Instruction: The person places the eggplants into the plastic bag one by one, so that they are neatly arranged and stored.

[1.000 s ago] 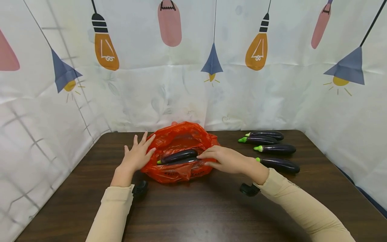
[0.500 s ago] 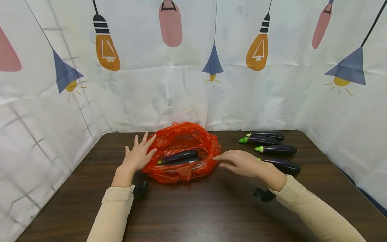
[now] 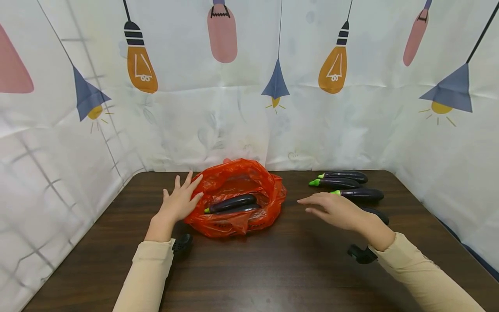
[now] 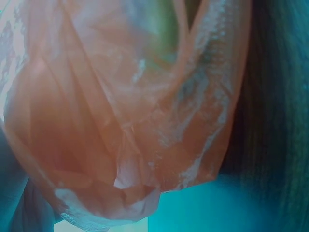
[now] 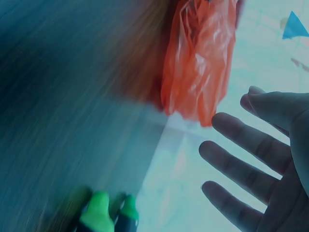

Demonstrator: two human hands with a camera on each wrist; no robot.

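The fingers of my left hand (image 3: 177,204) are spread wide and nearly straight, their tips and thumb at the left edge of the red plastic bag (image 3: 222,227); they seem to steady its mouth rather than grip it. Just beyond that thumb, inside the bag, lie the upper eggplant (image 3: 234,202), stem end toward me, and the lower eggplant (image 3: 246,208) against its near side. My right hand (image 3: 337,210) holds nothing: its fingers are apart and slightly bent, over the table (image 3: 234,277), their tips pointing toward the bag but not touching it. Past these fingers lie the loose ones: the farthest eggplant (image 3: 345,175), the second eggplant (image 3: 339,183) just in front of it, the third eggplant (image 3: 364,194) with its stem end just beyond my knuckles, and the nearest eggplant (image 3: 377,215), partly hidden by my hand. I judge the step in hand to be filling the bag, with four to go; the next move probably calls for my right fingers to close round a loose body and carry it to the bag's mouth
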